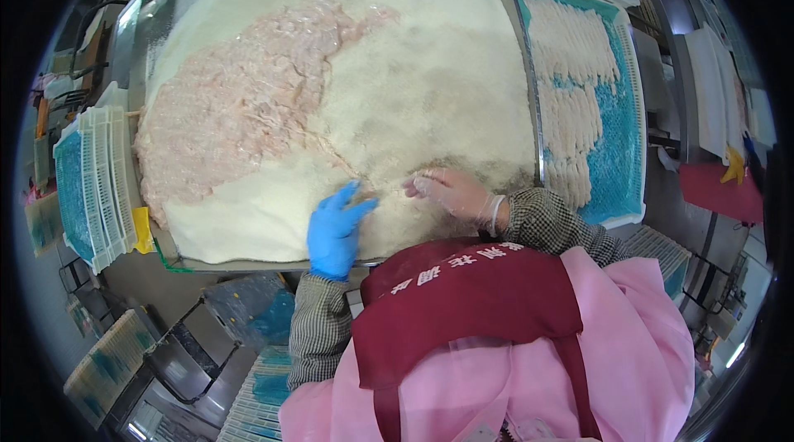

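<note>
One blue-gloved left hand, fingers spread, clear-gloved right hand curled, cannot tell if pinching anything, both near the closer edge of pale crumbs, cut off at top, raw pink meat heaped on their left side, underside hidden.

Left hand: blue glove, back mostly upward, wrist near straight. Left forearm rises steeply from below, checked sleeve. Fingers point up and rightward, two digits parted by a clear gap, tips a little blurred. Right hand: clear glove, knuckles up, digits aimed left, bent and drawn near one another; undersides hidden, grip cannot be told. Cuff gathered at right wrist. Right forearm comes in from the right, flatter, same checked cloth. Hands near each other, apart, fingertips turned inward
</note>
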Demonstrator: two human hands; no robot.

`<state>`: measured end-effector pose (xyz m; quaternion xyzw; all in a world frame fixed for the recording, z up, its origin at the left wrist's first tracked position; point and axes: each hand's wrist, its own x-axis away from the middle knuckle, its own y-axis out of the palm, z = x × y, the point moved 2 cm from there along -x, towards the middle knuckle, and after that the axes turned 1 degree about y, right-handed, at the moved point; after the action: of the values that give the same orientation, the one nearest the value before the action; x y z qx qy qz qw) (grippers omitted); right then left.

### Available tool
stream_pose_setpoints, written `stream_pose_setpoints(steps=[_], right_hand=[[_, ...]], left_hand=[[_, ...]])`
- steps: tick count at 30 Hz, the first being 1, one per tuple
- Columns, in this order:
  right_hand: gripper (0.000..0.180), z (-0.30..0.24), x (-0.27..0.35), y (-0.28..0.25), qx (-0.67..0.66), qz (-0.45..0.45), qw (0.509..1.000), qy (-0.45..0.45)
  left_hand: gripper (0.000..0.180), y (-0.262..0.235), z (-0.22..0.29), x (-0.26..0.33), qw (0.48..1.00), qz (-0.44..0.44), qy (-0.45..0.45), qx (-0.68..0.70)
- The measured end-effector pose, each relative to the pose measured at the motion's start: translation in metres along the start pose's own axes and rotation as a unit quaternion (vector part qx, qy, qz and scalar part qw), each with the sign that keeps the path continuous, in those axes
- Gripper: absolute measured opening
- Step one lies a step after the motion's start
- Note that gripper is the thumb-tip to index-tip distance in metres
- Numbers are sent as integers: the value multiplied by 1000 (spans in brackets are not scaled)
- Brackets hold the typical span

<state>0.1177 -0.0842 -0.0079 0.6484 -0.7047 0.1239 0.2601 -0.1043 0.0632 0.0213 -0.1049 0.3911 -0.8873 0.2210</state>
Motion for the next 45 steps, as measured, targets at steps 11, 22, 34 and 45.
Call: stream_pose_setpoints(steps=[11,22,34,45], right_hand=[[42,-40,-2,18,238,-40,970,-17],[44,-4,-17,7,36,51,997,-37],[55,-38,-65,44,-486,-50,872,-26],[59,-37,-77,13,-526,-94,840,-97]], left_hand=[[52,41,24,11,959,5,-284,-4],[38,25,-3,13,855,256,-389,228],[61,112,74,-70,941,169,-269,117],[62,92,54,-145,954,219,-201,-41]])
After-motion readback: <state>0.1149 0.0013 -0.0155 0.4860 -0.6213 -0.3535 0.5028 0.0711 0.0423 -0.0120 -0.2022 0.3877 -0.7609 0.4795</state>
